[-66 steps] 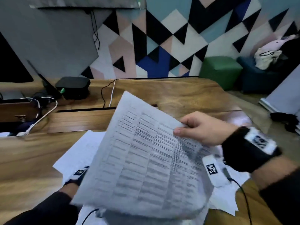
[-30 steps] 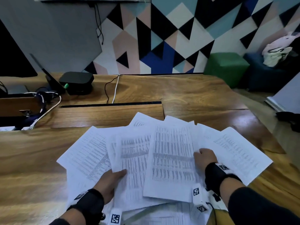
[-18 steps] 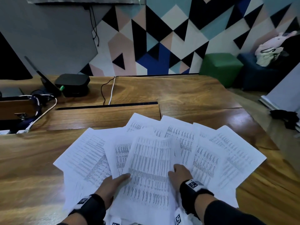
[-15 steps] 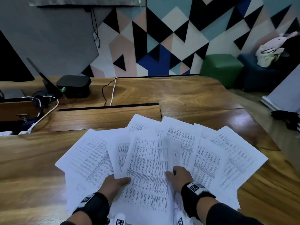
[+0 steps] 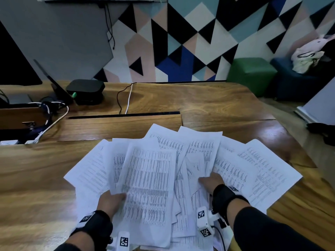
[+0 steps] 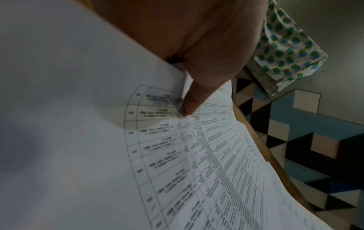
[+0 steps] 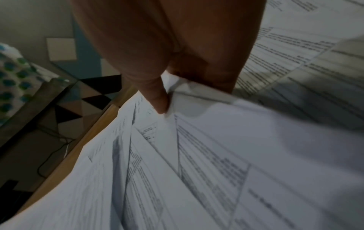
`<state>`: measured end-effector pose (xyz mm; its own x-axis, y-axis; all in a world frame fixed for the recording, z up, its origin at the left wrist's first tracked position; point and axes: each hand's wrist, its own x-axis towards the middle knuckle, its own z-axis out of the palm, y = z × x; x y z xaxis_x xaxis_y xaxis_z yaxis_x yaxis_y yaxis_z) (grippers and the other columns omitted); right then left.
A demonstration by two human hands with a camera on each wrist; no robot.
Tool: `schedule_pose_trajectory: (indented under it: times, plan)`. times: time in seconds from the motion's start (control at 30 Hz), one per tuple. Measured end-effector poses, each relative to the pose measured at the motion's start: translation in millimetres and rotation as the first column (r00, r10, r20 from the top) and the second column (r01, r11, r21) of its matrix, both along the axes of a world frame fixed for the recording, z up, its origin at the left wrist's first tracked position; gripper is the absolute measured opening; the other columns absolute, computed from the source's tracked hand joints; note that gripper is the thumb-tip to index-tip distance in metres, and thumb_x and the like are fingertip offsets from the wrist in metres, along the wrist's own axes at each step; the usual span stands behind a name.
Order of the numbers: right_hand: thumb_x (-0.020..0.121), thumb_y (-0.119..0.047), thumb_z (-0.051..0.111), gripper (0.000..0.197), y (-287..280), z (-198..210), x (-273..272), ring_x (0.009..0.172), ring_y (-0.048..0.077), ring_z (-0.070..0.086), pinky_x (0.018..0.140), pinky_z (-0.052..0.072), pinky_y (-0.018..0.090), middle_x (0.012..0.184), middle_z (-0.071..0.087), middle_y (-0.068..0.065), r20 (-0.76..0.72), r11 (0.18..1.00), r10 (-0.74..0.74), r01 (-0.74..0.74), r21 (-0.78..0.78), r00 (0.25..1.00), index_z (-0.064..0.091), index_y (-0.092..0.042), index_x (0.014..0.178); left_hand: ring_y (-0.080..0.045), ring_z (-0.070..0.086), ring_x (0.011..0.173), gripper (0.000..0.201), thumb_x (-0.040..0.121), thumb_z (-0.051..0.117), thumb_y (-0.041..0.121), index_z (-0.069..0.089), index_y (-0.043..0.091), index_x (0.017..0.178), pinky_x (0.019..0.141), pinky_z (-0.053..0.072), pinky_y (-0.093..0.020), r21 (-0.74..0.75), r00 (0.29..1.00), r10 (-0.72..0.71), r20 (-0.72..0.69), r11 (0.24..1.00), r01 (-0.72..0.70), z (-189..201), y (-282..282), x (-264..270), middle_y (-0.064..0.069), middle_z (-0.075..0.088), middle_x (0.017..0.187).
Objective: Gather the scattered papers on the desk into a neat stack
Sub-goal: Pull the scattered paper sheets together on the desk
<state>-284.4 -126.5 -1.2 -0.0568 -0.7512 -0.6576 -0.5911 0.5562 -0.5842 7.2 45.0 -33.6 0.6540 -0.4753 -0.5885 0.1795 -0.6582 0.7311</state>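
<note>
The papers point(image 5: 181, 171) were fanned out, overlapping, at the near middle of the tabletop point(image 5: 208, 105). At 7 o'clock of the fan, the top printed sheet point(image 5: 148, 187) was pinched by the left hand point(image 5: 110, 200). At 5 o'clock, folded sheets were held in the grip of the right hand point(image 5: 212, 182), thumb on top.

- papers point(image 5: 244, 171): white sheets, printed tables, fanned and overlapping on surface point(image 5: 36, 178), spread 9 to 3 o'clock
- top sheet point(image 5: 148, 182): central, near edge lifted
</note>
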Motion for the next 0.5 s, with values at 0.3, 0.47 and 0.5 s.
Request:
schedule_pose_trajectory:
  times: [0.3, 0.47, 0.5]
  plan:
    - [0.055, -0.049, 0.082, 0.106, 11.8, -27.8, 25.2, 0.125, 0.029, 0.053, 0.106, 0.043, 0.041, 0.143, 0.050, 0.010, 0.218, 1.000, -0.005, 0.002, 0.017, 0.976, 0.041, -0.005, 0.142, -0.037, 0.070, 0.087, 0.021, 0.081, 0.071, 0.013, 0.071, 0.003, 0.099, 0.085, 0.058, -0.052, 0.002, 0.998, -0.060, 0.010, 0.998, 0.060, -2.9, 1.6, 0.6, -0.018, 0.074, 0.094]
    - [0.083, -0.019, 0.062, 0.051, 17.3, -10.2, 24.3, 0.109, 0.028, 0.059, 0.092, 0.049, 0.033, 0.125, 0.061, 0.013, 0.028, 0.984, 0.115, -0.110, -0.142, 0.993, 0.052, -0.001, 0.131, -0.036, 0.070, 0.088, 0.012, 0.084, 0.068, 0.010, 0.070, 0.006, 0.096, 0.086, 0.057, -0.050, -0.042, 0.997, -0.070, 0.022, 0.997, 0.071, 1.8, 4.0, -0.2, -0.017, 0.074, 0.095]
    - [0.087, -0.016, 0.058, 0.044, 15.2, -3.1, 18.3, 0.105, 0.028, 0.059, 0.089, 0.047, 0.031, 0.120, 0.063, 0.012, 0.007, 0.973, 0.119, -0.116, -0.198, 0.993, 0.054, -0.002, 0.128, -0.035, 0.069, 0.089, 0.013, 0.086, 0.067, 0.009, 0.069, 0.006, 0.098, 0.086, 0.057, -0.048, -0.053, 0.997, -0.069, 0.025, 0.996, 0.071, 2.6, 5.7, 0.2, -0.016, 0.073, 0.096]
